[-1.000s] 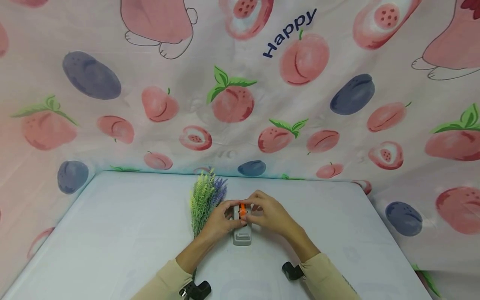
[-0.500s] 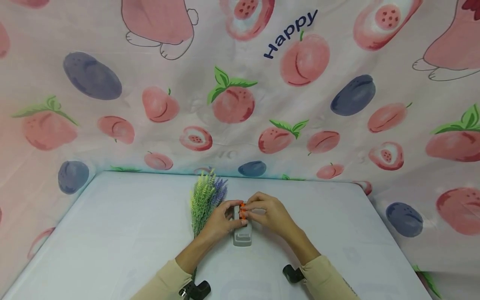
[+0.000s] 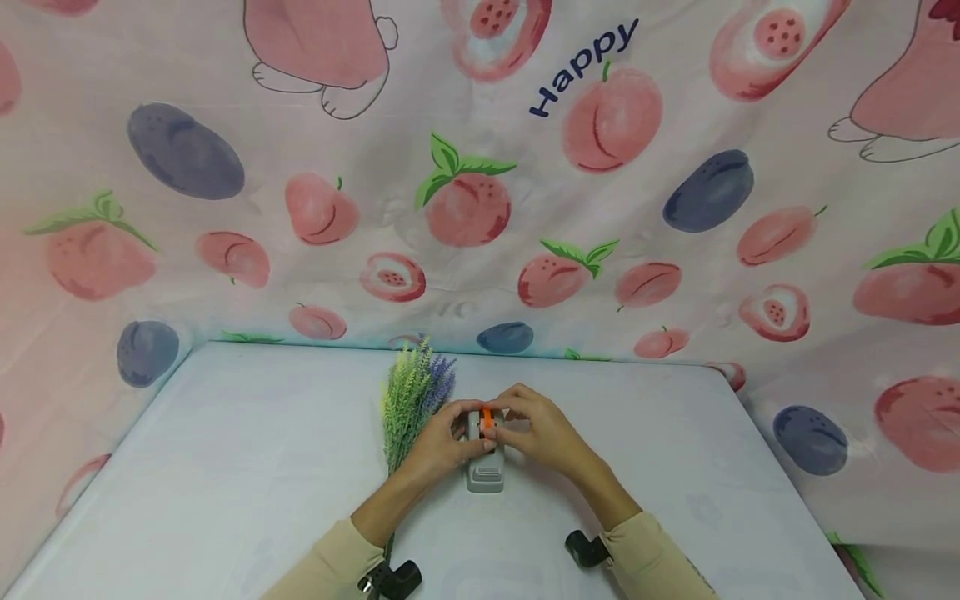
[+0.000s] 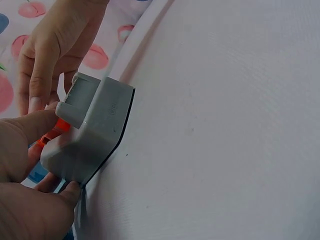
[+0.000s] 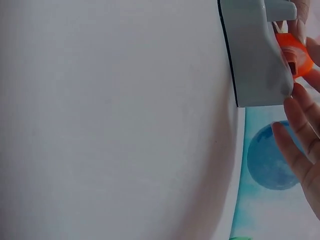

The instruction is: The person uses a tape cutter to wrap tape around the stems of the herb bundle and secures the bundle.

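Observation:
A grey tape dispenser (image 3: 485, 477) with a toothed cutting edge stands upright on the white table. My left hand (image 3: 441, 439) holds it from the left, its fingers and thumb spread along the body. In the left wrist view the thumb and a finger touch the grey housing (image 4: 100, 130). My right hand (image 3: 547, 429) pinches the orange spool (image 3: 487, 422) in the dispenser's top between thumb and index finger. The right wrist view shows the orange spool (image 5: 296, 56) seated at the opening, partly covered by fingers. Whether tape is on it, I cannot tell.
A bunch of artificial flowers, with yellow-green sprigs (image 3: 403, 398) and purple sprigs (image 3: 441, 382), lies left of the dispenser, its stems running under the left forearm. A fruit-print cloth (image 3: 465, 283) hangs behind the white table (image 3: 262, 433).
The right hand's fingers closed in over the orange spool, then spread again to its far and near ends. The left hand and the dispenser have stayed in place.

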`<state>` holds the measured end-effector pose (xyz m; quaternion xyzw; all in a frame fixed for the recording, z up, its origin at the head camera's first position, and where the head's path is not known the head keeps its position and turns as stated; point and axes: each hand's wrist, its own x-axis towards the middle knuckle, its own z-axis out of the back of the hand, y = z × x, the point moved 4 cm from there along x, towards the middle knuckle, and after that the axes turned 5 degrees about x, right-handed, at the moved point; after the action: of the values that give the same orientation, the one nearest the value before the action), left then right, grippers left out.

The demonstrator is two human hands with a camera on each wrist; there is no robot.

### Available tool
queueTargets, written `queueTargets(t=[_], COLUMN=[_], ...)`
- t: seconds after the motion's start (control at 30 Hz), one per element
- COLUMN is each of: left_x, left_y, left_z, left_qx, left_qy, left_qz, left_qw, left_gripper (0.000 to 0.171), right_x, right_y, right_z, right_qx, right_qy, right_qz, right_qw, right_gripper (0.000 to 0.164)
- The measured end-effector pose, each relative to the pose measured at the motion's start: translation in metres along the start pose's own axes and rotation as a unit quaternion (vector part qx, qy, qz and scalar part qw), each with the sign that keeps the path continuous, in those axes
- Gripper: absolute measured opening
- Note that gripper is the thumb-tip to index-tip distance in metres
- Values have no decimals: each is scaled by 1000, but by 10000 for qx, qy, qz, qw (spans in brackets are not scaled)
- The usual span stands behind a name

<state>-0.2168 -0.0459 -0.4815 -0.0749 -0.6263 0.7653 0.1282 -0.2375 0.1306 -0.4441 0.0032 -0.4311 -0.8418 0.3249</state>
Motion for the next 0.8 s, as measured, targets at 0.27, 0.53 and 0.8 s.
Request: queueTargets(t=[0.27, 0.53, 0.8], left_x=[1, 2, 3], left_y=[-2, -1, 1], left_z=[-1, -1, -2], left_qx=[178, 173, 225], left_qy=[-1, -19, -26], left_qz=[-49, -75, -133], left_qw=[9998, 9998, 9997], left_gripper=[53, 57, 52], right_x=[-2, -3, -4], right_y=[3, 7, 10], right_z=[1, 5, 7], right_qx=[-161, -631, -999], right_qy=[-174, -285, -405], right_qz=[548, 997, 1298], right_qw=[9982, 9926, 9857], right_gripper=[24, 27, 23])
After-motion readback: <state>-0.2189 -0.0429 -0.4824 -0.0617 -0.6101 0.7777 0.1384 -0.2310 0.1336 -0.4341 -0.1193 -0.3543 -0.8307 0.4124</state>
